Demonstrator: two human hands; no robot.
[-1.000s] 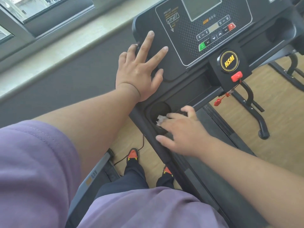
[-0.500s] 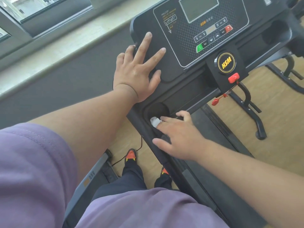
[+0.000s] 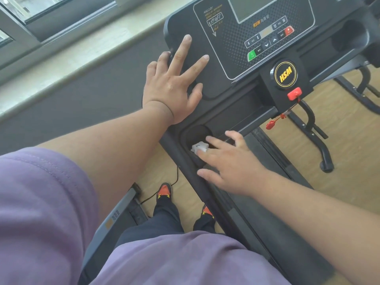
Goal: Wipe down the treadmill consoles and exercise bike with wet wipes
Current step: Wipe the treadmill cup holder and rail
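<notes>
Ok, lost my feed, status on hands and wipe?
Left hand flat on console. Right hand pressing wipe at cup holder. Nothing blocking.

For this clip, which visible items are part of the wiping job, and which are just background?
In the job:
- wet wipe, pressed under the right hand at the cup holder
- treadmill console
- left hand, flat on the console

Just there:
- red safety key and its clip
- window sill
- power cable on the floor
</notes>
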